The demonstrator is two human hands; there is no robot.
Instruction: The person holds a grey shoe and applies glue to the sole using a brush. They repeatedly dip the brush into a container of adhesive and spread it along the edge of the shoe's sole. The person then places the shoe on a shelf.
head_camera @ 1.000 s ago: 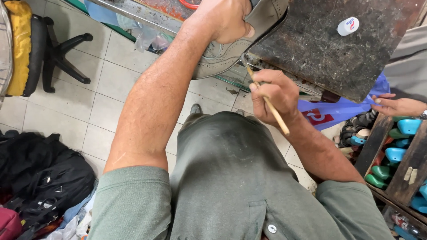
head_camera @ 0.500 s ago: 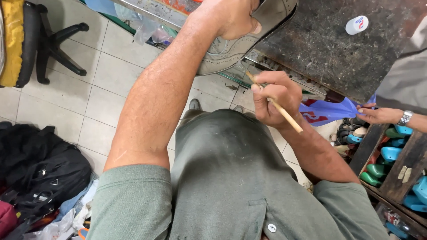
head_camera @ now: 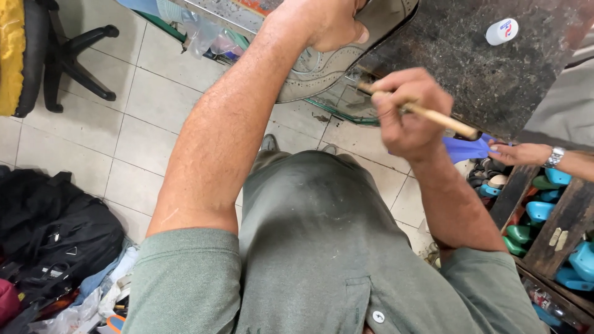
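Note:
My left hand [head_camera: 328, 21] grips a grey brogue shoe [head_camera: 328, 65] from above, holding it tilted against the edge of a dark, stained worktable [head_camera: 470, 55]. My right hand [head_camera: 408, 114] is closed around a thin wooden-handled brush [head_camera: 433, 115], its working end touching the shoe's side near the sole. The brush handle sticks out to the right past my fingers. My green shirt fills the lower middle of the view.
A white cap or small jar [head_camera: 501, 31] sits on the worktable. Another person's hand with a wristwatch [head_camera: 526, 154] reaches in at right over blue cloth [head_camera: 464, 148]. A wooden rack [head_camera: 544, 222] holds blue and green shoe lasts. An office chair [head_camera: 68, 55] and black bags [head_camera: 55, 235] stand on the tiled floor.
The view has shifted down and left. My right hand has moved up to the shoe, bringing the brush tip against its side. The other person's hand stays at right.

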